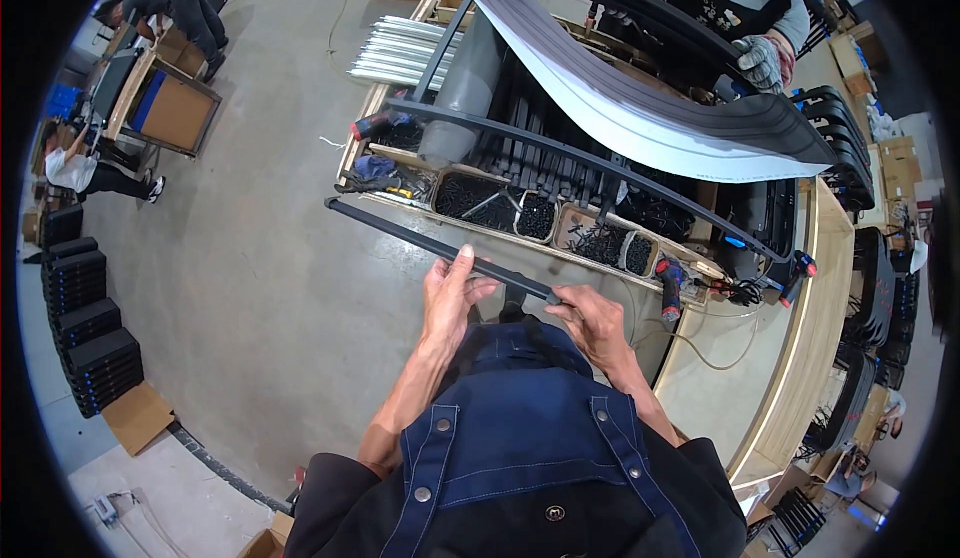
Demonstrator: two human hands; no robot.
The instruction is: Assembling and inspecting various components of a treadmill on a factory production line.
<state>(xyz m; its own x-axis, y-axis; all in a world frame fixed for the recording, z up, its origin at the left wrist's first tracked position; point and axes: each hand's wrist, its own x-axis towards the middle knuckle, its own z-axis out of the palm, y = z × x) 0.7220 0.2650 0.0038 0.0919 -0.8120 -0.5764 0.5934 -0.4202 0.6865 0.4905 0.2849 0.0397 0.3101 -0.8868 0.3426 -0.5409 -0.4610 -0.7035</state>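
You hold the long black bar [440, 249] off the table [800, 358], left hand [452, 293] curled around its middle, right hand [592, 320] pinching its near end, screw trays [520, 213] just beyond your fingers, nothing yet fitted.

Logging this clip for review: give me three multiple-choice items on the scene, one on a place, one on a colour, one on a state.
1. Where are the trays of screws?
A. On the floor
B. On the workbench
C. On the stacked cases

2. What colour is the long bar?
A. Black
B. White
C. Yellow

3. How is the bar held?
A. Left hand only
B. Lying free
C. Both hands

Answers:
1 B, the trays sit along the bench edge.
2 A, it is dark throughout.
3 C, the right hand grips its near end too.
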